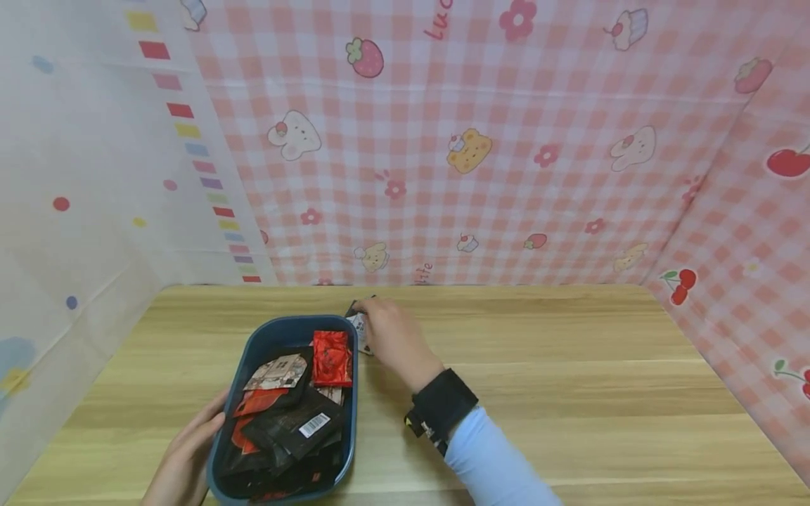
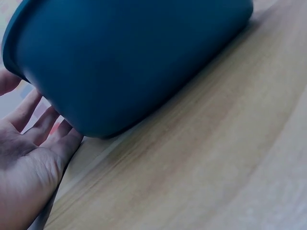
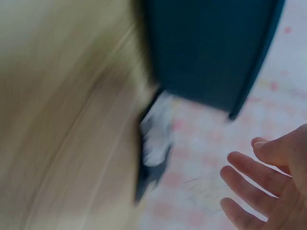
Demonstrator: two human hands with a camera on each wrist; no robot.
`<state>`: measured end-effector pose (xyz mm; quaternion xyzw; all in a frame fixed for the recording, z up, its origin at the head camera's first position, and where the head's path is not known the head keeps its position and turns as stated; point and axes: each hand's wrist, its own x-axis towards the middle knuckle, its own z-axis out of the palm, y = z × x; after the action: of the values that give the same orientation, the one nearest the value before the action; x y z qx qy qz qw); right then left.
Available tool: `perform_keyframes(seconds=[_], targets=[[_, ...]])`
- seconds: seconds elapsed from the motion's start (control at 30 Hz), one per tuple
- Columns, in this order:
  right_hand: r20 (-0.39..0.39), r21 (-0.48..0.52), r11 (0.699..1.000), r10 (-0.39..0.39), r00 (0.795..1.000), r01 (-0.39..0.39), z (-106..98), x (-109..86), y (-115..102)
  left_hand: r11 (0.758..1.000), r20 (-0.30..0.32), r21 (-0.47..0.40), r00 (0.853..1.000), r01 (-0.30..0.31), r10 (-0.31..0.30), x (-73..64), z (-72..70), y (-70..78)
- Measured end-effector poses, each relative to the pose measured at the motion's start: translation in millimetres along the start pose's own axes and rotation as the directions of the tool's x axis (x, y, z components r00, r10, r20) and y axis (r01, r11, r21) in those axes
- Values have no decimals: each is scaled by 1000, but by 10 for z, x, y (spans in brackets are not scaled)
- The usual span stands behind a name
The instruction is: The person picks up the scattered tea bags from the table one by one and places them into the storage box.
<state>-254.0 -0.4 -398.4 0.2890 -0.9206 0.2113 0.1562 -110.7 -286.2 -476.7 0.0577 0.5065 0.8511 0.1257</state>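
A dark blue plastic bin (image 1: 355,414) stands on the table, filled with small packets. My left hand (image 1: 190,450) rests its fingers against the bin's left side; the left wrist view shows these fingers (image 2: 41,125) extended along the outer wall (image 2: 124,62). A black-and-white sachet (image 1: 359,330) lies on the table just beyond the bin's far right corner. Over it reaches my right hand (image 1: 394,341). In the right wrist view its fingers (image 3: 254,172) are spread, apart from the blurred sachet (image 3: 157,134).
Inside the bin are a red packet (image 1: 332,358), a beige patterned packet (image 1: 276,372) and a black packet with a barcode label (image 1: 304,422), among others. A pink checked cloth (image 1: 418,211) hangs behind the wooden table (image 1: 569,393), with a white dotted cloth (image 1: 95,246) at left.
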Motion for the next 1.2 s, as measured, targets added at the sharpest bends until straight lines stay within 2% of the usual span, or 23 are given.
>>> perform_keyframes(seconds=[0.1,0.2,0.37,0.47,0.63,0.73,0.87,1.0,1.1,1.2], targets=[[86,7,994,106,991,-107,67,122,173,996,64,-73,996,-50,55,18,16,4],[170,-53,985,170,971,-163,132,185,313,988,124,-132,987,-83,100,32,36,10],[267,-165,973,202,942,-161,208,212,413,978,167,-175,975,-116,146,39,59,12],[289,-167,973,200,936,-157,242,222,420,974,171,-190,972,-126,159,36,64,9],[276,-137,977,195,941,-162,282,240,412,970,180,-209,970,-127,166,30,62,0],[255,-127,979,188,948,-160,266,245,399,976,154,-182,977,-120,149,24,60,-3],[199,-71,985,170,965,-159,167,253,372,985,109,-131,986,-110,124,15,58,-4],[164,-2,986,164,973,-166,42,235,354,981,125,-156,983,-116,136,11,48,-6],[141,-14,989,147,979,-147,-24,207,339,975,143,-183,978,-122,149,8,41,-11],[72,-47,993,108,992,-105,-78,163,298,978,136,-169,980,-123,146,4,41,-18]])
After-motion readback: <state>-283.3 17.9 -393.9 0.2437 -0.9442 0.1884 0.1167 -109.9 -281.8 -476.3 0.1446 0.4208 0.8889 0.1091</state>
